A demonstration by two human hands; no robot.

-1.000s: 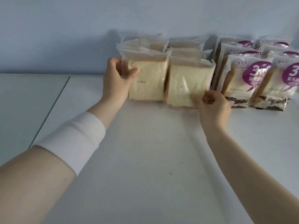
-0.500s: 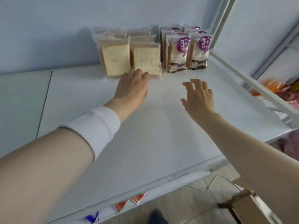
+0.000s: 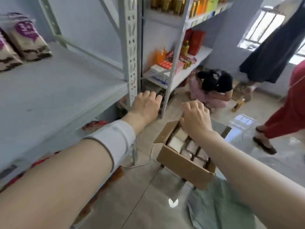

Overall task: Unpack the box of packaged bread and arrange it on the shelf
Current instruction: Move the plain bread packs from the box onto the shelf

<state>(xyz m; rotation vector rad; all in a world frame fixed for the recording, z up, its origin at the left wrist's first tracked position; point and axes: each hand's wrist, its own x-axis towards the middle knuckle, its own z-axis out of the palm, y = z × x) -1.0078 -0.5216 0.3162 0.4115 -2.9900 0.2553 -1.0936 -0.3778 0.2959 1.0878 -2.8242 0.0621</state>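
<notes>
glossy tile floor (image 3: 140,195), cardboard box (image 3: 181,164) of bread (image 3: 175,143); left hand (image 3: 145,107), right hand (image 3: 195,119) relaxed, empty

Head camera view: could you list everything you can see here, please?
shelf: one, pale grey, left
printed bread packs: two, white-purple, on shelf, far left
cardboard box: one, brown, open, lower centre
plain bread packs: several, pale, inside box
red cartons: two, red, neighbouring rack
crouching person: one, black top, beside rack
person in dark skirt: one, upper right
person in red trousers: one, right edge
left hand: one, empty, by shelf post
right hand: one, empty, above box
</notes>
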